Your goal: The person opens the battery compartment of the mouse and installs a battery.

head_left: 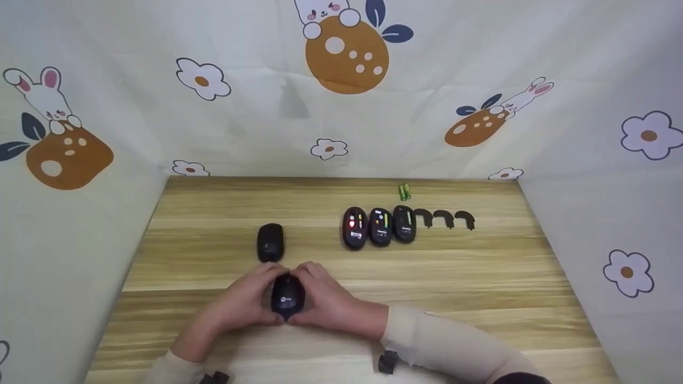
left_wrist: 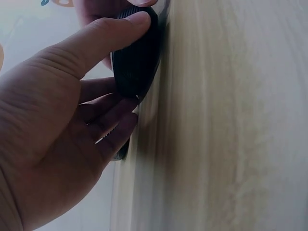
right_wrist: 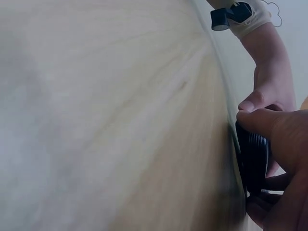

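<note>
Both hands grip one black computer mouse (head_left: 288, 296), its top with a small pale logo facing up, low over the wooden table. My left hand (head_left: 248, 300) holds its left side, with the thumb at the near end and fingers at the far end. On the other side my right hand (head_left: 328, 301) holds it the same way, the two thumbs meeting at the near end. In the left wrist view the left thumb presses on the ribbed edge of the mouse (left_wrist: 137, 57). A second black mouse (head_left: 270, 242) lies just beyond the left fingertips.
Three mice lie side by side with their undersides up, the leftmost (head_left: 355, 228) glowing red. Right of them are three black curved covers (head_left: 444, 218). Green batteries (head_left: 405, 192) lie near the back edge. Patterned cloth (head_left: 240, 122) walls the table (head_left: 480, 288) at the back and sides.
</note>
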`<state>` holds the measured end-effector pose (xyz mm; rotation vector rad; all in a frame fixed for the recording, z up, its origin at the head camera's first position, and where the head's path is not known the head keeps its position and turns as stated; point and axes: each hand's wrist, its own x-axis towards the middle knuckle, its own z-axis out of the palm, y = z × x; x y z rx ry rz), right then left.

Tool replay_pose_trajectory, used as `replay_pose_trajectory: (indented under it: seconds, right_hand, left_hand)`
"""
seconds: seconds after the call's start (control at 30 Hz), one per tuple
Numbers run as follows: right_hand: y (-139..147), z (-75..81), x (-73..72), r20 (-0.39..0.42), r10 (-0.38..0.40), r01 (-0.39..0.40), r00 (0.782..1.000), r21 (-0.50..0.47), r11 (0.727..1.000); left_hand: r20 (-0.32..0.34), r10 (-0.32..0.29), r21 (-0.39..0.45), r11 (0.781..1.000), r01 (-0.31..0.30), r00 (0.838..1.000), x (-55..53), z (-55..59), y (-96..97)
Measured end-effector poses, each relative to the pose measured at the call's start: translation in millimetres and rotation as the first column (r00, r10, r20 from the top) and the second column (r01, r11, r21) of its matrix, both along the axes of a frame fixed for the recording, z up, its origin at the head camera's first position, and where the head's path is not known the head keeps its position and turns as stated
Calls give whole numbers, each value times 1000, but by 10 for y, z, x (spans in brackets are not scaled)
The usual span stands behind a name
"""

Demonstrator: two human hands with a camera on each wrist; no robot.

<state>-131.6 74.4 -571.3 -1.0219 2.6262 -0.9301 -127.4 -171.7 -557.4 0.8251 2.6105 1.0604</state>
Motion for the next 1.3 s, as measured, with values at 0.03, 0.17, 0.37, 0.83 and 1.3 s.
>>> replay_pose_trajectory:
  seconds: [0.03, 0.17, 0.37, 0.83, 1.3]
  right_hand:
    - [23, 0, -5, 9, -1, 1, 1000, -12, 1000]
    - [125, 1, -22, 20, -2, 3, 1000, -49, 999]
    - [250, 61, -31, -4, -14, 13, 1000, -68, 998]
    - [518, 64, -78, -13, 3, -5, 1000, -148, 989]
    - [769, 114, -115, 24, 1, 3, 1000, -156, 988]
  left_hand:
    - [-1, -2, 1, 1000, 2, 1000, -7, -9, 12]
    - [-6, -14, -2, 1000, 14, 1000, -35, -28, 74]
    - [-18, -23, -31, 999, 23, 1000, -84, -19, 178]
    - [-60, -47, -50, 998, 44, 997, -161, 3, 381]
    - [-96, -66, -36, 997, 63, 993, -212, 7, 593]
